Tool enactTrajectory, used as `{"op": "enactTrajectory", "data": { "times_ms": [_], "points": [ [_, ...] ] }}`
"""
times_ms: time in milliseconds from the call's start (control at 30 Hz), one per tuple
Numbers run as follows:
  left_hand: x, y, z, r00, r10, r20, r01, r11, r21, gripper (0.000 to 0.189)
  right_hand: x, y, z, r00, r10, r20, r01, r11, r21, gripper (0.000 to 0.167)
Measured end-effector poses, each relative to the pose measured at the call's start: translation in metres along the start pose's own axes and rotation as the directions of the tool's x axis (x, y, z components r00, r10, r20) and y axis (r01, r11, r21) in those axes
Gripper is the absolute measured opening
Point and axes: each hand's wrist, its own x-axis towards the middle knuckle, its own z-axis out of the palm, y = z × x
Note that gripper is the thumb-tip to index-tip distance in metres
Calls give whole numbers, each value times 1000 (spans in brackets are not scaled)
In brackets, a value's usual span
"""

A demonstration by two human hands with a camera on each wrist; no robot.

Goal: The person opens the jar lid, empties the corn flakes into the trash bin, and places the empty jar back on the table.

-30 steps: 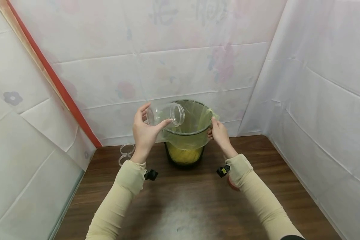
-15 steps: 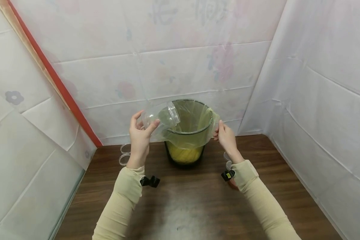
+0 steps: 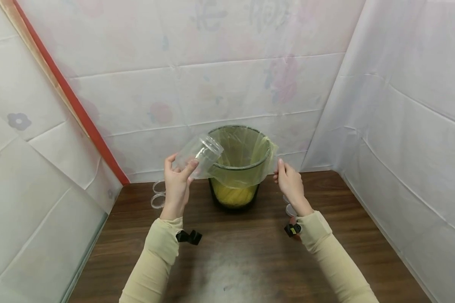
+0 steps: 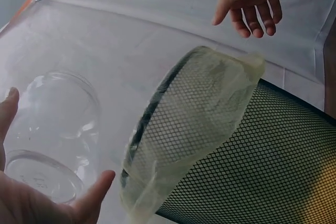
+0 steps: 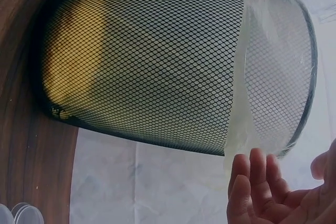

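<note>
In the head view, my left hand (image 3: pixel 176 183) grips a clear plastic jar (image 3: pixel 202 155), thumb on the near side and fingers behind. The jar is tilted, its mouth toward the rim of a black mesh wastebasket (image 3: pixel 241 168). A thin yellowish bin liner (image 3: pixel 238 180) lines this basket and folds over the rim. Near the liner's right edge is my right hand (image 3: pixel 290 182); the right wrist view shows its fingers (image 5: pixel 258 179) loosely bent beside the liner, with nothing gripped. Through the mesh, the lower basket (image 5: pixel 157 66) shows yellow.
Two clear round lids (image 3: pixel 158 201) lie on the brown wooden table (image 3: pixel 227 261) at the left. More clear discs (image 3: pixel 290 210) and a reddish object lie by the right wrist, partly hidden. White sheeting (image 3: pixel 212 97) closes off the back and both sides.
The jar has turned from nearly level to tilted with its mouth up and right, and moved slightly left. My right hand has drawn back to the right from the basket's rim.
</note>
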Motion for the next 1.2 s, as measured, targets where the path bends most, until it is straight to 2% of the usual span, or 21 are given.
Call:
{"op": "enactTrajectory", "data": {
  "times_ms": [333, 500, 667, 867, 1033, 1200],
  "points": [
    [-4, -2, -7, 996, 7, 84, 0, 997, -82, 73, -6, 6, -2, 1000, 15, -3, -15, 999, -49, 62],
    [-5, -4, -12, 991, 16, 132, -1, 994, -114, 66, -8, 12, -2, 1000, 23, 15, -21, 996, -85, 60],
    [-7, -9, -17, 991, 23, 130, -3, 988, -153, 58, -13, 17, 0, 998, 32, 48, -28, 996, -86, 63],
    [-8, -16, -21, 992, 53, 117, -29, 980, -197, 45, -17, 21, 2, 999, 25, 28, -24, 999, -40, 63],
    [-8, -20, -25, 993, 60, 105, -35, 973, -228, 47, -19, 26, 3, 999, 11, 39, -10, 999, -39, 68],
    [-9, -23, -32, 993, 41, 114, -11, 969, -248, 57, -19, 34, 5, 994, -32, 101, 39, 997, -68, 65]
  ]
}}
